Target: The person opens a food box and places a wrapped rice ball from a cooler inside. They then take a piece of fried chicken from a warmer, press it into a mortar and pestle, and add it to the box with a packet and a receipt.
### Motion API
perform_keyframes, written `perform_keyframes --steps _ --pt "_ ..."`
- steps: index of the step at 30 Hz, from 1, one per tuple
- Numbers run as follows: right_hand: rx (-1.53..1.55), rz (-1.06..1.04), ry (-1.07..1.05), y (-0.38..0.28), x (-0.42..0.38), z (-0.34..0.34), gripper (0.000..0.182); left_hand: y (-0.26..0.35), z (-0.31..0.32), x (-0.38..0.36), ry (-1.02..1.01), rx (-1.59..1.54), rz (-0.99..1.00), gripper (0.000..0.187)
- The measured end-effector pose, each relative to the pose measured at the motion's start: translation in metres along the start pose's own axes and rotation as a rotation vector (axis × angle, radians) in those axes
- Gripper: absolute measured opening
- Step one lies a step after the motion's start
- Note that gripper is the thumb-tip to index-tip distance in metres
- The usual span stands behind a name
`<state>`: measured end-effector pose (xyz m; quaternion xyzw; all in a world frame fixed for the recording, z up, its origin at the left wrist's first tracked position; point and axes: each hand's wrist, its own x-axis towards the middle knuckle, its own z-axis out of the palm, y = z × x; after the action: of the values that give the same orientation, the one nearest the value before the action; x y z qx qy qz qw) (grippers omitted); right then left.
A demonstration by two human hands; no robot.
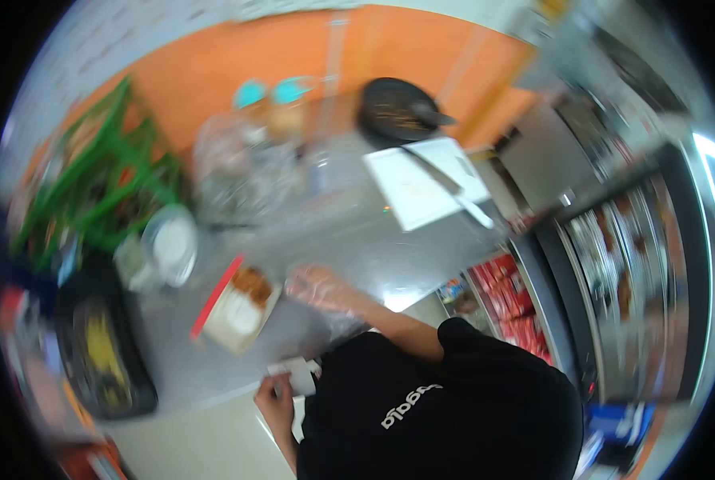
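Left hand (273,392) pinches white piece (300,376), lower centre of frame. Right hand (319,289), blurred, finger closure unclear, just beside red-edged food pack (241,309), left of centre on bench (185,364). Knife (445,182) across white cutting board (409,210), upper right.

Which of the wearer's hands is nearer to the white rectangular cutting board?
Right. The right hand is over the grey metal table, short of the board and to its left; the left hand is farther off, near the table's edge.
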<state>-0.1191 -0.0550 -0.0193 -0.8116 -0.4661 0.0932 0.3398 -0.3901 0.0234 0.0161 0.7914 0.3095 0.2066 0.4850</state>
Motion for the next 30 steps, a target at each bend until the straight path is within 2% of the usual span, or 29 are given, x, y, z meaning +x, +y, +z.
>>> perform_keyframes --steps 1,2,4,5,6,8,9,11,12,13,14,15,17,19,20,21,23,25,26,27,29,30 --pt "-0.046 -0.084 0.137 0.014 -0.015 -0.006 0.047 0.008 0.007 0.005 -0.085 0.025 0.056 0.009" --pt "-0.095 -0.023 0.221 0.017 -0.025 -0.036 0.047 0.02 0.016 0.012 -0.152 0.036 0.099 0.009" --pt "-0.005 0.331 0.171 -0.014 -0.061 -0.098 0.041 0.035 0.026 0.022 -0.296 0.104 0.149 0.011" --pt "0.042 0.462 0.295 -0.012 -0.087 -0.122 0.038 0.025 0.04 0.026 -0.313 -0.073 0.208 0.013" --pt "0.094 0.584 0.41 -0.01 -0.119 -0.147 0.035 0.03 0.048 0.032 -0.383 -0.06 0.211 0.014" --pt "-0.039 0.864 0.612 -0.013 -0.184 -0.2 0.037 0.041 0.064 0.035 -0.479 -0.049 0.226 0.014" --pt "-0.191 0.855 0.82 -0.007 -0.222 -0.217 0.035 0.041 0.073 0.037 -0.49 -0.104 0.242 0.014" --pt "-0.227 0.852 1.109 -0.003 -0.302 -0.256 0.038 0.043 0.094 0.041 -0.519 -0.166 0.276 0.014" --pt "-0.708 0.851 1.163 0.024 -0.359 -0.271 0.037 0.048 0.106 0.039 -0.514 -0.218 0.266 0.014" --pt "-0.644 0.926 1.4 0.0 -0.382 -0.305 0.034 0.054 0.115 0.037 -0.509 -0.267 0.253 0.014" --pt "-0.692 0.911 1.492 -0.006 -0.42 -0.332 0.034 0.064 0.124 0.035 -0.526 -0.261 0.266 0.014" --pt "-0.598 1.037 1.66 -0.021 -0.436 -0.36 0.034 0.078 0.133 0.033 -0.535 -0.234 0.3 0.014" --pt "-0.832 1.152 1.64 -0.019 -0.494 -0.406 0.037 0.096 0.15 0.026 -0.536 -0.199 0.345 0.014" --pt "-0.888 1.193 1.596 -0.008 -0.529 -0.442 0.04 0.112 0.171 0.016 -0.55 -0.21 0.342 0.015" --pt "-0.795 1.09 1.573 -0.022 -0.51 -0.457 0.043 0.117 0.19 0.011 -0.534 -0.216 0.354 0.015" --pt "-0.784 1.084 1.588 -0.003 -0.511 -0.467 0.043 0.118 0.208 0.006 -0.546 -0.264 0.327 0.014" --pt "-1.019 1.038 1.237 0.04 -0.523 -0.506 0.043 0.135 0.254 -0.011 -0.559 -0.329 0.306 0.014" --pt "-1.228 1.073 1.196 0.05 -0.5 -0.539 0.043 0.16 0.29 -0.025 -0.659 -0.323 0.394 0.014" --pt "-1.525 1.126 1.038 0.114 -0.525 -0.57 0.044 0.176 0.306 -0.034 -0.701 -0.304 0.499 0.014" --pt "-1.813 1.16 0.847 0.174 -0.547 -0.593 0.045 0.189 0.317 -0.043 -0.701 -0.296 0.504 0.014" --pt "-0.875 1.432 0.869 0.105 -0.504 -0.628 0.04 0.209 0.332 -0.067 -0.827 -0.215 0.493 0.014" --pt "-0.877 1.422 0.871 0.127 -0.515 -0.642 0.04 0.211 0.342 -0.078 -0.828 -0.319 0.504 0.015"
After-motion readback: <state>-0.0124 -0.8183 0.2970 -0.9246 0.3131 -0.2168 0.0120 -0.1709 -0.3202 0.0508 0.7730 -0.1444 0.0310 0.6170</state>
